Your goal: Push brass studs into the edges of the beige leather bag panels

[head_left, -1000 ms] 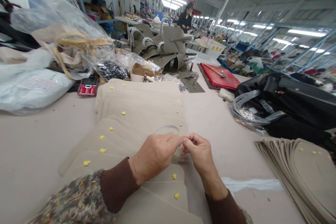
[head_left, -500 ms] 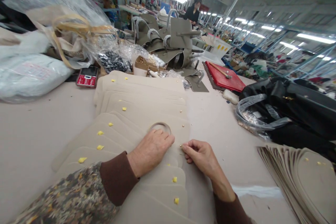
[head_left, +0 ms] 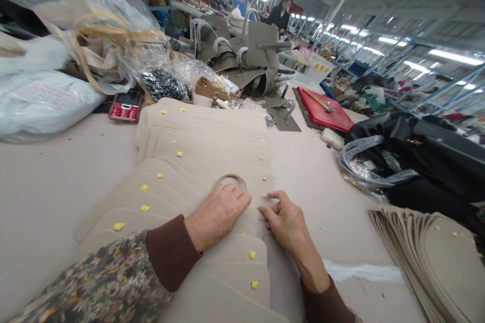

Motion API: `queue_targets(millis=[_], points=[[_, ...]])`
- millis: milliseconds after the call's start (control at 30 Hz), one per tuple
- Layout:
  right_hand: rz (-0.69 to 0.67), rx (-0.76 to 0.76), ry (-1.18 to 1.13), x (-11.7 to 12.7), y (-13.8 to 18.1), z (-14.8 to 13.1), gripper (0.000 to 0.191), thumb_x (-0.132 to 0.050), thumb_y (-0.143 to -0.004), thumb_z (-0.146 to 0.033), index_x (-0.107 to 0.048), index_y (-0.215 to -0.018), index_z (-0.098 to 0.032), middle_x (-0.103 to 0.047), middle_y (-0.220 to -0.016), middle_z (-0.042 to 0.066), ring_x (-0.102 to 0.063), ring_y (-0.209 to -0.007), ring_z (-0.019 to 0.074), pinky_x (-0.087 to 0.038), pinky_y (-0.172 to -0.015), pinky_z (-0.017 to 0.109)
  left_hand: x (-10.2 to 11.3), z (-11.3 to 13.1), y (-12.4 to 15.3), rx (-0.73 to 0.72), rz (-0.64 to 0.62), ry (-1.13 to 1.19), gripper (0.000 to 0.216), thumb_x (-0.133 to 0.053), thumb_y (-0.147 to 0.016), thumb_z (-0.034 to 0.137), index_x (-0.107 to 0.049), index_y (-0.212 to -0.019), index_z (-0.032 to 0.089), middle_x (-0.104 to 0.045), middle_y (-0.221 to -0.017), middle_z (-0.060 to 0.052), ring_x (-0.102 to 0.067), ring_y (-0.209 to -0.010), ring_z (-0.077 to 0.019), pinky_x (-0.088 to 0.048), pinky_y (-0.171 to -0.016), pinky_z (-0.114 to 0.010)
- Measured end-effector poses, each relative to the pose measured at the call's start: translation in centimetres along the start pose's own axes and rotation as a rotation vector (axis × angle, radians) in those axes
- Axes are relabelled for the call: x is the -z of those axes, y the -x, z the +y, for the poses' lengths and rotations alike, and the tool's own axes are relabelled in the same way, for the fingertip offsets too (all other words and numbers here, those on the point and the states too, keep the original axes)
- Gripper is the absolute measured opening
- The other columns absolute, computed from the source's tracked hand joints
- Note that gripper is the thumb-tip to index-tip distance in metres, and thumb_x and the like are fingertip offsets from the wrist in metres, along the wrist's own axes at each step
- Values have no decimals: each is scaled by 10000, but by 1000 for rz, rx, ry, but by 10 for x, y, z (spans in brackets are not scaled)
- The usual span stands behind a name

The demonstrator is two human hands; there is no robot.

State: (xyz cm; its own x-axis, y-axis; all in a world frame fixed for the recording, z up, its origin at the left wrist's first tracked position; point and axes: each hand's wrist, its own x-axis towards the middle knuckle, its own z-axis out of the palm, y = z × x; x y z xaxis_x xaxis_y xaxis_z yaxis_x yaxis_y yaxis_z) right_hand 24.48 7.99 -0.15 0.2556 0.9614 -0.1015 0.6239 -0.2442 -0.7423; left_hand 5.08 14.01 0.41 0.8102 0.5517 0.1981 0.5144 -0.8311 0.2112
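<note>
Overlapping beige flat panels (head_left: 212, 136) lie fanned out on the table. Small yellow tabs (head_left: 251, 255) dot them, and gold-coloured studs (head_left: 264, 179) sit near their right edge. On this stack rests my left hand (head_left: 220, 214), its curled fingers over the near side of a thin tape roll (head_left: 232, 177); the fingertips are hidden. My right hand (head_left: 286, 222) is at the panels' right edge. Its index finger is raised apart from the thumb, whose tip touches the edge. The other fingers bend in below, partly hidden, and nothing shows between thumb and index finger.
A stack of similar panels (head_left: 443, 257) stands at right, below a black bag (head_left: 424, 156). Further back lie a red board (head_left: 322, 113) with a hammer (head_left: 318, 100), and grey-brown bag parts (head_left: 261, 50). A red phone (head_left: 126, 107) and plastic-wrapped bundles (head_left: 45, 101) are at left.
My right hand's index finger has lifted away from the thumb, where both were pinching a gold stud at the panel edge. My left hand has stayed in place.
</note>
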Motion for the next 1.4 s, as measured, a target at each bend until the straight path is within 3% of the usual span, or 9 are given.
queue_targets(millis=[100,300,500,667,767,867,967,1400], points=[[-49,-68,-131,3,5,6,236,-551,-850,-396,-615,-920,-180,-607,-542,-32,-572,-452,146,-456,-440,236,-1,-1,1,-1,11,-1,126,-450,-897,80,-519,-863,180,-550,-836,-41,-471,-782,-214,-382,-724,-349],[85,228,171,-2,13,3,195,-565,-852,-293,-724,-806,-191,-744,-793,66,-672,-715,193,-502,-706,295,0,-1,0,-16,24,30,126,-437,-921,106,-531,-874,175,-558,-850,-46,-474,-791,-215,-381,-730,-349],[101,186,260,-6,4,-3,204,-563,-834,-275,-732,-756,-191,-739,-732,42,-648,-646,169,-456,-637,260,6,1,-1,-67,12,67,141,-433,-929,109,-548,-866,162,-563,-802,-46,-480,-780,-212,-375,-720,-338],[-34,160,181,6,9,-7,217,-568,-847,-287,-731,-746,-186,-718,-695,18,-630,-635,160,-440,-601,248,4,0,-1,-66,-15,36,140,-441,-928,113,-551,-856,161,-577,-800,-48,-489,-759,-209,-375,-706,-336],[-37,294,57,18,25,-11,167,-593,-864,-281,-725,-888,-182,-721,-805,40,-634,-702,165,-468,-659,262,1,0,-1,-69,-9,16,131,-446,-923,109,-548,-860,163,-581,-804,-47,-491,-750,-207,-378,-705,-336],[-221,437,-12,27,42,-16,121,-597,-887,-239,-705,-850,-198,-685,-762,25,-623,-706,153,-472,-667,258,1,-1,-2,-75,0,12,130,-443,-928,117,-546,-862,163,-585,-805,-48,-493,-756,-209,-381,-706,-339],[-343,491,20,28,53,-19,120,-590,-905,-219,-703,-867,-208,-661,-768,22,-616,-729,149,-470,-675,252,2,0,-2,-73,3,1,136,-433,-938,136,-545,-865,162,-584,-807,-53,-493,-759,-212,-381,-700,-341],[-490,509,329,19,49,-20,161,-538,-949,-226,-698,-955,-217,-644,-796,16,-604,-750,146,-443,-697,249,1,0,-3,-79,-12,-6,122,-436,-931,136,-541,-873,160,-585,-813,-53,-497,-759,-211,-385,-697,-343]])
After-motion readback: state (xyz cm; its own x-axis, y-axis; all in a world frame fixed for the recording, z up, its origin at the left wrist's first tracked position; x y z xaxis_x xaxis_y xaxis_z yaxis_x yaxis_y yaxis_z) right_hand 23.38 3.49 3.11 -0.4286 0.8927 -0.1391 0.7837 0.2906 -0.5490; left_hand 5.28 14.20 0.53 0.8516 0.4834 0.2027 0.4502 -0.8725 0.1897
